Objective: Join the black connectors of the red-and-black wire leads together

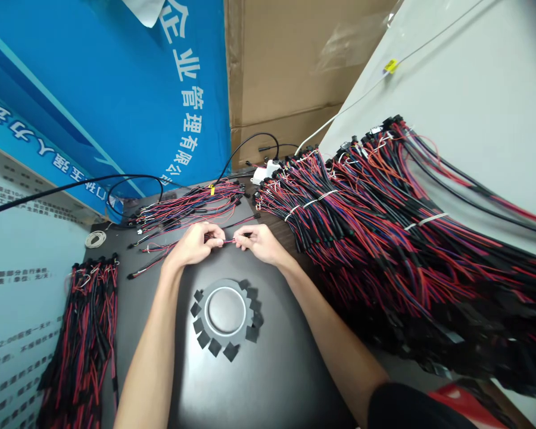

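Observation:
Near the middle of the dark table, my left hand [201, 243] and my right hand [255, 241] pinch a thin red and dark wire [229, 241], with a short stretch showing between the fingertips. Both hands are closed. Part of the cable trails out to the left from under my left hand, beside loose cables [154, 262] with black ends. Below the hands stands a round grey holder [226, 311] with black tape pieces [214, 347] stuck around its rim. Behind the hands lies a spread of red and black cables [192, 201].
Large tied cable bundles [366, 208] fill the right side. Another bundle [89, 322] hangs at the left edge, near a coil of white cord [95, 239]. A blue printed panel [116, 89] and cardboard [290, 65] stand behind. A black cable [62, 189] crosses at left.

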`<action>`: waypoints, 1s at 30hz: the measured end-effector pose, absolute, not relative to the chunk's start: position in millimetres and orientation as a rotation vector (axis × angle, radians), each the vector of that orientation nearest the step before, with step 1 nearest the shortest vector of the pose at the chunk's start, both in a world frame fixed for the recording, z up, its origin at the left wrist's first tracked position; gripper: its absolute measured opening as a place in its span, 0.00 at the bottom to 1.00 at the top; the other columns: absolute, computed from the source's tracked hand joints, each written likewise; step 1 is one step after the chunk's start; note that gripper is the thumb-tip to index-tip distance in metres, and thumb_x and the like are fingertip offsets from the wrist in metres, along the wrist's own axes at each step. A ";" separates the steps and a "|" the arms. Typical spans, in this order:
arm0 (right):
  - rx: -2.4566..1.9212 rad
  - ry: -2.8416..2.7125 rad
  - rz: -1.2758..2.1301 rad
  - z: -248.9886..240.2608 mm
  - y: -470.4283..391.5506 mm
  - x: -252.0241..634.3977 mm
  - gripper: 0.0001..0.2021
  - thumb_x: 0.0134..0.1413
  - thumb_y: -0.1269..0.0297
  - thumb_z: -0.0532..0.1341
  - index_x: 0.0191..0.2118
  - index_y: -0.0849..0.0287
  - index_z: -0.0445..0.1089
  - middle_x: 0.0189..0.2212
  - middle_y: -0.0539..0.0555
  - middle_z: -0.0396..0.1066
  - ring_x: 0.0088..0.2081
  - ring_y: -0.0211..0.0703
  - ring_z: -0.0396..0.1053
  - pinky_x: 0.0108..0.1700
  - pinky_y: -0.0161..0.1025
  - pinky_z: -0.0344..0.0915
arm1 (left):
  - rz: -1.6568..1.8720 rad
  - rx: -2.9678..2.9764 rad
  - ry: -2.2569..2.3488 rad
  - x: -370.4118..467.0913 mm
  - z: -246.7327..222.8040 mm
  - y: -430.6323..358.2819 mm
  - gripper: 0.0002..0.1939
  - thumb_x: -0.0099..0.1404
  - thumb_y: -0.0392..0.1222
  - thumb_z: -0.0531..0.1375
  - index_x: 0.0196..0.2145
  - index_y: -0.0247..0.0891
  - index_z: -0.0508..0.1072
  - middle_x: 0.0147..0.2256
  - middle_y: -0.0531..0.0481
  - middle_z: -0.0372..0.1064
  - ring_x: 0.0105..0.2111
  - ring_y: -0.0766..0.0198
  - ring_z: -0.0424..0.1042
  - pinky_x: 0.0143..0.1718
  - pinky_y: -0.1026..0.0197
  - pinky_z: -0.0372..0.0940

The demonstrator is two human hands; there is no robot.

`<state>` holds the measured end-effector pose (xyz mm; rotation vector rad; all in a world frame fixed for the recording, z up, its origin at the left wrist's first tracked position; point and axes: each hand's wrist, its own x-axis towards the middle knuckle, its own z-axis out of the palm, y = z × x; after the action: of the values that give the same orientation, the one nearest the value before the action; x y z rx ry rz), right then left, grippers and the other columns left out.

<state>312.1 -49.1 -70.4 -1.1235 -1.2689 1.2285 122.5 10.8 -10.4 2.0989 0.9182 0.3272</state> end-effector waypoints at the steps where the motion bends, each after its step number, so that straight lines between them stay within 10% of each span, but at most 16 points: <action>1: -1.110 -1.258 1.231 -69.6 -49.4 312.5 0.14 0.47 0.54 0.65 0.27 0.62 0.73 0.21 0.51 0.72 0.23 0.34 0.65 0.28 0.32 0.64 | 0.327 2.081 0.900 122.8 -9.7 10.4 0.06 0.58 0.40 0.59 0.27 0.36 0.73 0.27 0.50 0.71 0.29 0.64 0.67 0.34 0.62 0.61; 30: -1.129 -1.079 1.237 -69.5 -49.0 312.2 0.19 0.42 0.58 0.70 0.42 0.61 0.75 0.28 0.50 0.73 0.27 0.34 0.71 0.26 0.30 0.70 | 0.307 1.726 0.934 130.0 -21.0 9.0 0.18 0.62 0.54 0.60 0.33 0.34 0.77 0.33 0.42 0.78 0.30 0.62 0.73 0.34 0.61 0.67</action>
<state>312.2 -49.0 -69.5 -1.1289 -1.0790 1.2365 130.0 9.0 -21.0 1.7258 0.9335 0.3072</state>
